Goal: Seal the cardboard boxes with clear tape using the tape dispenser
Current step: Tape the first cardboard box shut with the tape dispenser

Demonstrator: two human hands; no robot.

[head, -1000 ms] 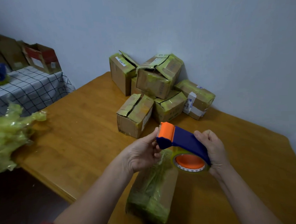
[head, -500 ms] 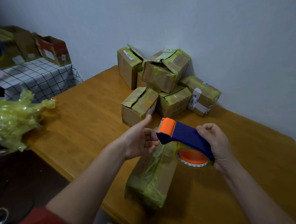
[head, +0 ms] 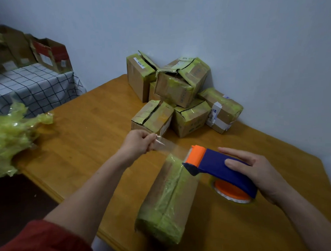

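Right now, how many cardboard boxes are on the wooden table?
7. Near box at the front edge; six piled by the wall: left box, top box, front-left box, front-middle box, right box, half-hidden box. More may hide.

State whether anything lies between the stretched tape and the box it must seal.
Nothing visible does. The tape runs free from the dispenser to the left hand, which pinches its end, just over the box's far end.

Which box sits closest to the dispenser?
The lone box lying by the tape dispenser; the other boxes are piled against the wall.
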